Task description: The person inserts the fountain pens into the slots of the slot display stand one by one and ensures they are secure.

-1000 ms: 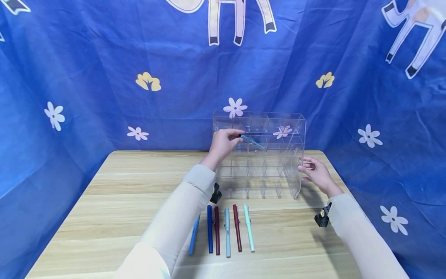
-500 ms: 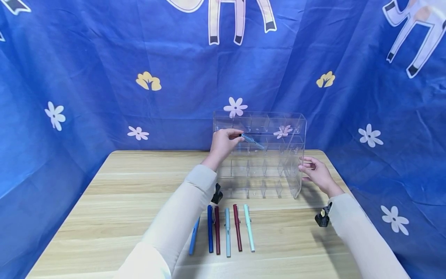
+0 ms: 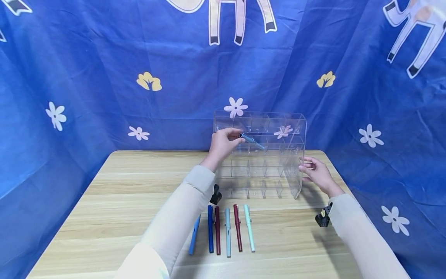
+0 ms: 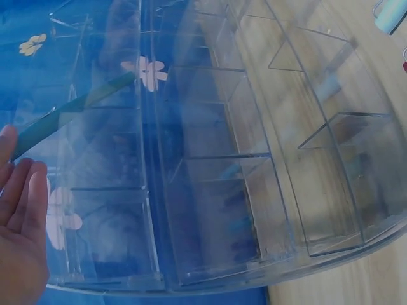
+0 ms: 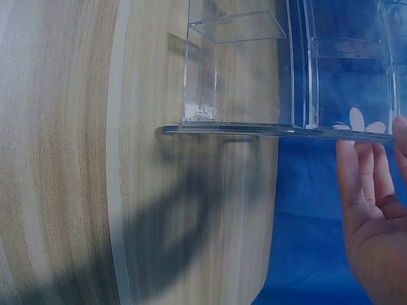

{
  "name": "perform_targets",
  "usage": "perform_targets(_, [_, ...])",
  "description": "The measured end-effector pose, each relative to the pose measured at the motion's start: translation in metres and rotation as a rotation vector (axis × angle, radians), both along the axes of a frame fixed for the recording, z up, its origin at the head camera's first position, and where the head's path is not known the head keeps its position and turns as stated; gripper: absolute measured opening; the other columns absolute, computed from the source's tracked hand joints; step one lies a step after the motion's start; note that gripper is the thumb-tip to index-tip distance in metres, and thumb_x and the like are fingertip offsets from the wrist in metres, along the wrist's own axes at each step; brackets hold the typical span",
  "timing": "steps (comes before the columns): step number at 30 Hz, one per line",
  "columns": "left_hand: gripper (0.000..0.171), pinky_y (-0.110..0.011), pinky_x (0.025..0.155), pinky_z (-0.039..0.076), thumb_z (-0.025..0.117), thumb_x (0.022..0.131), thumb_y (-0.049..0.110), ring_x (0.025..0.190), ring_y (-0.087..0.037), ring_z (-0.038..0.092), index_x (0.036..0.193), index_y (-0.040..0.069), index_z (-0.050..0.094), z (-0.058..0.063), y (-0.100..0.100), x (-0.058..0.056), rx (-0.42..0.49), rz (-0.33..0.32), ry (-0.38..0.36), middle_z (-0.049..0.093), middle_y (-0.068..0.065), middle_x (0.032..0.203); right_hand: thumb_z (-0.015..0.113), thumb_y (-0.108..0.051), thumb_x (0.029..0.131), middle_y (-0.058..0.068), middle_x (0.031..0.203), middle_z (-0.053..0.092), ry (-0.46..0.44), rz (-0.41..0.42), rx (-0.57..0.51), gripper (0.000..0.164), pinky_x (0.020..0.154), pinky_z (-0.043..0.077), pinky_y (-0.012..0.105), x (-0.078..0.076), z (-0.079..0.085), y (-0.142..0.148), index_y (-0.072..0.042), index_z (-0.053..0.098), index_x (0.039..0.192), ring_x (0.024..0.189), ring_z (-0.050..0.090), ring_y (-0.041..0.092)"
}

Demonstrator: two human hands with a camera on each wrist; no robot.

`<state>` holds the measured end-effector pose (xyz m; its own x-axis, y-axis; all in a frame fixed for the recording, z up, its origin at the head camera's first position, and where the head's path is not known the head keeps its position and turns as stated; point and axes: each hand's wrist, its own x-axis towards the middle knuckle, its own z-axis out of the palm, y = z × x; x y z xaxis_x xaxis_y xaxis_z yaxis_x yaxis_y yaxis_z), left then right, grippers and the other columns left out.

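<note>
My left hand (image 3: pixel 223 144) pinches one end of a blue-grey pen (image 3: pixel 253 142) between thumb and fingers. It slants down to the right, in front of the upper tiers of a clear compartment rack (image 3: pixel 256 170). In the left wrist view, the pen (image 4: pixel 76 111) looks teal, with a clip along it, and the hand (image 4: pixel 22 235) is cut off by the frame's edge. My right hand (image 3: pixel 316 174) touches the rack's right side panel, its fingers fairly straight. The right wrist view shows those fingertips (image 5: pixel 348 152) at the panel's edge (image 5: pixel 254 130).
Pens lie in a row in front of the rack: blue (image 3: pixel 194 236), dark blue (image 3: pixel 210 230), dark red (image 3: pixel 217 232), grey-blue (image 3: pixel 228 234), another dark red (image 3: pixel 237 228) and mint (image 3: pixel 249 228). The wooden table (image 3: pixel 104 201) meets a blue curtain (image 3: pixel 181 108) behind.
The pen in my left hand has turned slightly between the fingers, its lower tip shifting a little to the right. My right hand and the rack look unchanged.
</note>
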<state>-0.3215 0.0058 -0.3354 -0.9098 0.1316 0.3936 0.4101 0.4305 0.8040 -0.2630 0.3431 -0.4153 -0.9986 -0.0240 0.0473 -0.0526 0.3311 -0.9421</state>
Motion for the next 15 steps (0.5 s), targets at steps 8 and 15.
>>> perform_targets(8, [0.039,-0.027,0.077,0.055,0.079,0.08,0.021,0.088,-0.018,0.068,0.112,0.002,0.068,0.007,-0.019,0.002,0.163,-0.02,-0.034,0.071,-0.008,0.099,0.057,-0.008,0.096,0.033,0.126,0.046,-0.009,-0.013,0.005,0.05,0.08,0.055,0.044,-0.001,0.0,0.0,0.007,0.037,0.139,0.086,0.057,-0.002])
perform_targets(15, [0.04,-0.03,0.08,0.054,0.078,0.081,0.024,0.091,-0.018,0.067,0.114,0.005,0.068,0.006,-0.045,0.008,0.206,-0.026,-0.044,0.071,-0.007,0.103,0.058,-0.009,0.096,0.033,0.125,0.046,-0.008,-0.01,0.005,0.05,0.079,0.055,0.043,-0.001,-0.001,0.0,0.008,0.037,0.139,0.087,0.057,-0.001])
